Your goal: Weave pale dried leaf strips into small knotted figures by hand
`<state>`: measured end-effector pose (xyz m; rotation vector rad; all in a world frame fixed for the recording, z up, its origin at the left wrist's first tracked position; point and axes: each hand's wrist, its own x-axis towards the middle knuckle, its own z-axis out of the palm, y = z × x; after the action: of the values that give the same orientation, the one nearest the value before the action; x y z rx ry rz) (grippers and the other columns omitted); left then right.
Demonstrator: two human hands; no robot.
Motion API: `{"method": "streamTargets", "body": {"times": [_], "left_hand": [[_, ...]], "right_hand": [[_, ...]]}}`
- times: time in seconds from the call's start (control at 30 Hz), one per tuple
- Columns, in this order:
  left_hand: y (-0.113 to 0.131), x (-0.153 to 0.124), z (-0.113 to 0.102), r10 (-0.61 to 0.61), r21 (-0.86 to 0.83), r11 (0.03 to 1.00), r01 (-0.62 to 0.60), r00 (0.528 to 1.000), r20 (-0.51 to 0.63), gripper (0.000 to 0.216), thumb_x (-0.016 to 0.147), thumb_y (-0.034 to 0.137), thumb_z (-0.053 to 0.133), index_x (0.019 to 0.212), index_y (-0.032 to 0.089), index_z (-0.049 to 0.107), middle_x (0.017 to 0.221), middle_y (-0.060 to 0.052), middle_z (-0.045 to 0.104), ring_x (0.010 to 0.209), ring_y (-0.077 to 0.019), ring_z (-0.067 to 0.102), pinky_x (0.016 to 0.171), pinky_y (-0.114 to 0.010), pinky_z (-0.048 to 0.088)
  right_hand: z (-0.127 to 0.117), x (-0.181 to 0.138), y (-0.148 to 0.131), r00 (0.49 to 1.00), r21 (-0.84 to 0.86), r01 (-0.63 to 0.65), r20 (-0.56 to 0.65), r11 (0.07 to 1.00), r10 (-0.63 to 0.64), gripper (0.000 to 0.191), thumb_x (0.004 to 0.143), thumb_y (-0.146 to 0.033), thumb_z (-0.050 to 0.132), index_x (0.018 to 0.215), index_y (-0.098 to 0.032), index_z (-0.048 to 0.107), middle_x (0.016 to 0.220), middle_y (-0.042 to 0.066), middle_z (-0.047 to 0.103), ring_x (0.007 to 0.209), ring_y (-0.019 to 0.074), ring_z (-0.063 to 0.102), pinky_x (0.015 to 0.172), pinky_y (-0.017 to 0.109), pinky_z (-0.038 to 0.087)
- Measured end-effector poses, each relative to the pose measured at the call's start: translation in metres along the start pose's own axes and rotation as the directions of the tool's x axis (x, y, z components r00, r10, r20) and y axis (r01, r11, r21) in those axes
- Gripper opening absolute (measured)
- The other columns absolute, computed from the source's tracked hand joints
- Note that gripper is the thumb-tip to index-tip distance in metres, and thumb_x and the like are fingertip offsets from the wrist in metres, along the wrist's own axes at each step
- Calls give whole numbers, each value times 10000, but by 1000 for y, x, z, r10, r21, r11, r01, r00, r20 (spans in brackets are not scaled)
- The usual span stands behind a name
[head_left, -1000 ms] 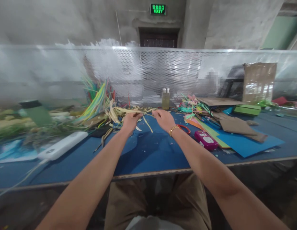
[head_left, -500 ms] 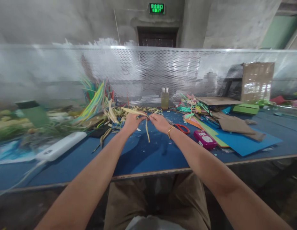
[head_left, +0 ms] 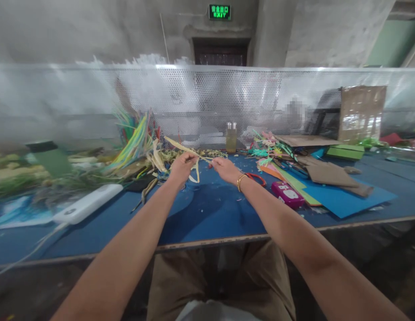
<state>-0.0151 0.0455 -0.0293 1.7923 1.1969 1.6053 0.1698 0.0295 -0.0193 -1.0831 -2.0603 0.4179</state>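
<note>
Between my hands runs a pale yellow strip of dried husk point(head_left: 205, 158), pinched at both sides above the blue table. My left hand point(head_left: 183, 168) grips it near the middle, and its wider, pointed end rises up and to the left past my fingers. A thin loop of the same pale material hangs below my left fingertips. My right hand point(head_left: 225, 169), with a gold bracelet at the wrist, pinches the thin end. Just right of that wrist lie red-handled scissors point(head_left: 256, 179). Behind my hands, husk scraps point(head_left: 157, 157) are scattered along the table.
A white power bank point(head_left: 89, 204) with a cable lies at left, near a green-bodied cup point(head_left: 48, 158). Coloured strips point(head_left: 135, 138) stand behind it. A bottle point(head_left: 231, 138) stands by the perforated screen. At right are a purple pack point(head_left: 288, 194), blue card point(head_left: 348, 200) and cardboard pieces point(head_left: 331, 171).
My hands have moved slightly apart, leaving a stretch of strip showing between them. The strip's upper end tilts more steeply, and the hanging tail has swung left into a loop.
</note>
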Motion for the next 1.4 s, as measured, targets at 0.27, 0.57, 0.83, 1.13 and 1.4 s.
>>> {"method": "streamTargets", "body": {"times": [0.27, 0.57, 0.83, 1.13, 1.4], "left_hand": [[24, -9, -1, -15, -14, 1000, 15, 1000, 20, 238, 672, 394, 651, 751, 170, 628, 700, -13, 601, 673, -153, 512, 640, -274, 411], [23, -7, -10, -43, -65, 997, 36, 993, -107, 266, 722, 439, 606, 793, 183, 602, 797, -37, 651, 789, -195, 570, 739, -315, 443], [20, -6, -11, -43, -46, 998, 39, 994, -103, 277, 712, 451, 625, 809, 191, 619, 810, -52, 668, 809, -214, 590, 754, -343, 456], [6, 3, -10, -75, -61, 996, 67, 985, -153, 332, 715, 463, 622, 848, 161, 661, 876, -66, 684, 896, -219, 591, 816, -329, 452], [10, 0, -8, -127, -78, 988, 134, 989, 78, 341, 703, 447, 652, 886, 164, 698, 854, -48, 705, 889, -232, 606, 822, -329, 447]], "right_hand": [[-4, -3, -11, 996, 165, -94, 17, 982, 93, 279, 906, -248, 405, 736, -163, 608, 647, -6, 531, 576, 98, 456, 591, 223, 376], [-5, -4, -1, 906, 573, -423, 282, 702, 316, 354, 929, -348, 403, 817, -144, 670, 571, -25, 405, 437, 60, 324, 434, 194, 400], [-3, -2, 3, 907, 556, -421, 229, 717, 354, 275, 878, -271, 454, 733, -152, 655, 576, -30, 357, 482, 72, 303, 430, 179, 356], [-4, -1, 9, 983, 181, -183, 14, 966, 184, 347, 784, -492, 579, 725, -178, 714, 573, -26, 519, 523, 80, 394, 529, 219, 311], [-15, 0, 4, 956, -48, -106, -279, 993, 88, 538, 916, -533, 347, 755, -180, 719, 728, 52, 630, 712, 150, 553, 676, 258, 365]]}}
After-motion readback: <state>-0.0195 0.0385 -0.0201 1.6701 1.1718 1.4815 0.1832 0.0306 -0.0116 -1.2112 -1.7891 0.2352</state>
